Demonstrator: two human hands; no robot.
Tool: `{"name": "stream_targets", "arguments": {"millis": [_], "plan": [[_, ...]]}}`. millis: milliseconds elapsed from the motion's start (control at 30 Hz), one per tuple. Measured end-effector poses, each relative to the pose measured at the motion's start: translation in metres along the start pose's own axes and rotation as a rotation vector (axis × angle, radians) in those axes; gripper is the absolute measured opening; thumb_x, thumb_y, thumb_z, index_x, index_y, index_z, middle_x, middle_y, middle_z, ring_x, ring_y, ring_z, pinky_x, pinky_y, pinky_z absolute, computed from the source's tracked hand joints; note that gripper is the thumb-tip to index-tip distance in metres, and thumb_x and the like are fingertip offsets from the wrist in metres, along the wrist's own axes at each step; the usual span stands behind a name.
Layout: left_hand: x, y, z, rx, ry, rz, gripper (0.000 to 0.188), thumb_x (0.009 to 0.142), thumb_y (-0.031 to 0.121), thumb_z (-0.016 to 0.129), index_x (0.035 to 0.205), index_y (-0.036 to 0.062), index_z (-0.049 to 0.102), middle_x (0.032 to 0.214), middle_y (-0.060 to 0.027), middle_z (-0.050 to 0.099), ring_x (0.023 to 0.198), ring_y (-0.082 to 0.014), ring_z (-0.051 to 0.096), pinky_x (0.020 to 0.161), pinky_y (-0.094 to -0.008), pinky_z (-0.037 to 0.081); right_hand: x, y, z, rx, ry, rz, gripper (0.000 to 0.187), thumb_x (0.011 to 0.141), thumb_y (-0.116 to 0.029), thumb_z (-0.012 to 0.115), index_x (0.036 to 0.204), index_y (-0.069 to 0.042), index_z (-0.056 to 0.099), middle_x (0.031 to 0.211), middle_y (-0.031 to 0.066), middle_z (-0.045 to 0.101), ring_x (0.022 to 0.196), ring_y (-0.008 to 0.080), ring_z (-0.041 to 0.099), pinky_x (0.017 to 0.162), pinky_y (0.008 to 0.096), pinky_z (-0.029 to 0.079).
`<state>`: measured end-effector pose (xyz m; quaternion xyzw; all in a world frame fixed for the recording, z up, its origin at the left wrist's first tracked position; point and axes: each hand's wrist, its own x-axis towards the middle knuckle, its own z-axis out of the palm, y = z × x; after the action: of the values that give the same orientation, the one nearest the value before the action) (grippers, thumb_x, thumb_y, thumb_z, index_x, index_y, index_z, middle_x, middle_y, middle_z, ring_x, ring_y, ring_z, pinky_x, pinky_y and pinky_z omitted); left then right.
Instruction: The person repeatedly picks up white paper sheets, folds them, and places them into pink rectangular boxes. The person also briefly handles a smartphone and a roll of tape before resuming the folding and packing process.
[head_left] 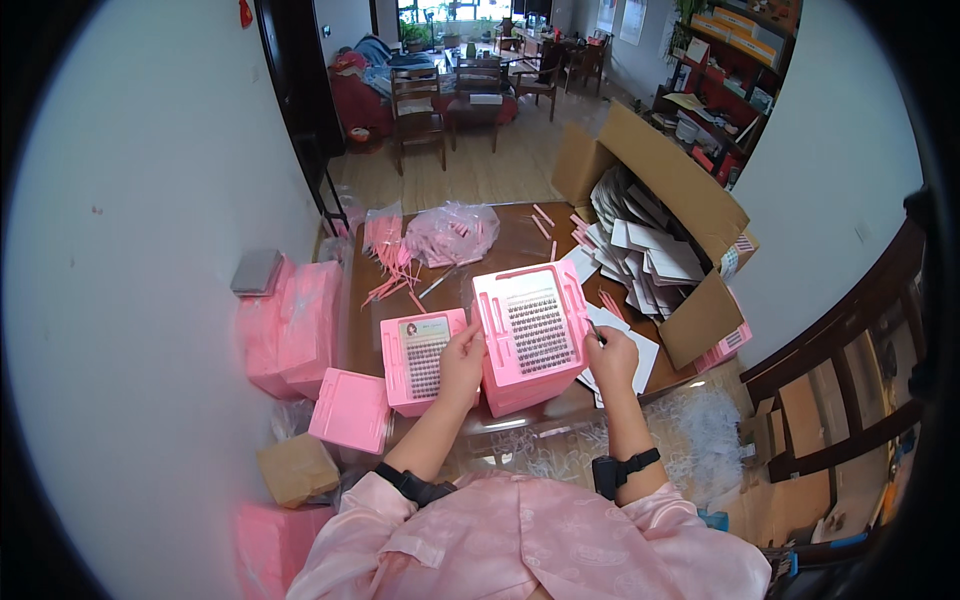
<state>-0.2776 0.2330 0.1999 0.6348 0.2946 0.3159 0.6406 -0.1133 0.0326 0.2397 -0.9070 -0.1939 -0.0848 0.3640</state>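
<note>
1. Pink lash tray point(535, 325) is tilted up on a stack of pink trays point(520, 385) at the table's near edge.
2. Left hand point(462, 362) is closed on the tray's lower-left edge.
3. Right hand point(612, 358) is closed around a thin dark tool point(594, 332), just beside the tray's right edge.
4. Second stack of trays point(425, 360) sits left, touching the left hand.
5. Open cardboard box point(665, 235) of white cards is seen at right.

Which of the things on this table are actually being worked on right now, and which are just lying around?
In hand:
- left hand on the tilted pink lash tray
- right hand holding a thin tool
- second pink tray beside it

Lying about:
- cardboard box of white cards
- clear plastic bag
- loose pink sticks
- pink box stack
</note>
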Motion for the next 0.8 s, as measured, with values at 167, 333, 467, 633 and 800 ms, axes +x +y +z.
{"name": "stream_targets", "arguments": {"millis": [167,333,467,633,800], "plan": [[0.011,0.003,-0.012,-0.511,-0.155,-0.423,0.026,0.104,0.014,0.057,0.129,0.007,0.059,0.112,-0.0046,0.067,0.1,-0.0151,0.064,0.085,-0.0325,0.051,0.001,0.007,0.005,0.116,-0.155,0.108,0.03,0.08,-0.028,0.066,0.085,-0.001,0.076,0.071,0.022,0.068,0.066,0.0386,0.067,0.065,0.0464,0.052],[0.021,-0.002,-0.017,-0.567,-0.211,-0.428,0.029,0.101,0.012,0.06,0.129,0.0078,0.054,0.116,-0.0062,0.065,0.099,-0.0155,0.065,0.085,-0.0336,0.052,-0.002,0.008,0.015,0.103,-0.104,0.089,0.032,0.079,-0.029,0.067,0.082,0.002,0.075,0.066,0.0225,0.066,0.061,0.0377,0.066,0.062,0.0452,0.051],[0.034,-0.011,-0.02,-0.341,-0.194,-0.398,0.04,0.095,0.006,0.063,0.134,0.0054,0.051,0.114,-0.0084,0.065,0.098,-0.0181,0.066,0.078,-0.0336,0.055,-0.001,0.009,0.019,0.175,0.11,0.113,0.032,0.08,-0.029,0.068,0.083,0.002,0.075,0.066,0.0228,0.066,0.06,0.0359,0.067,0.062,0.0447,0.051],[0.043,-0.012,-0.03,-0.283,-0.289,-0.354,0.046,0.093,0.0,0.059,0.137,-0.0003,0.047,0.111,-0.0083,0.065,0.092,-0.0172,0.066,0.07,-0.0298,0.054,0.023,0.044,0.007,0.103,0.453,0.254,0.033,0.082,-0.028,0.067,0.082,0.005,0.073,0.063,0.0231,0.064,0.06,0.0337,0.067,0.063,0.0452,0.05],[0.043,-0.006,-0.059,-0.336,-0.206,-0.338,0.045,0.097,0.001,0.055,0.14,-0.0025,0.044,0.126,-0.0125,0.063,0.104,-0.0186,0.066,0.08,-0.0299,0.056,0.08,0.101,0.028,0.139,0.328,0.349,0.042,0.078,-0.037,0.068,0.083,0.005,0.073,0.073,0.0275,0.067,0.071,0.0393,0.069,0.071,0.0465,0.052]]}}
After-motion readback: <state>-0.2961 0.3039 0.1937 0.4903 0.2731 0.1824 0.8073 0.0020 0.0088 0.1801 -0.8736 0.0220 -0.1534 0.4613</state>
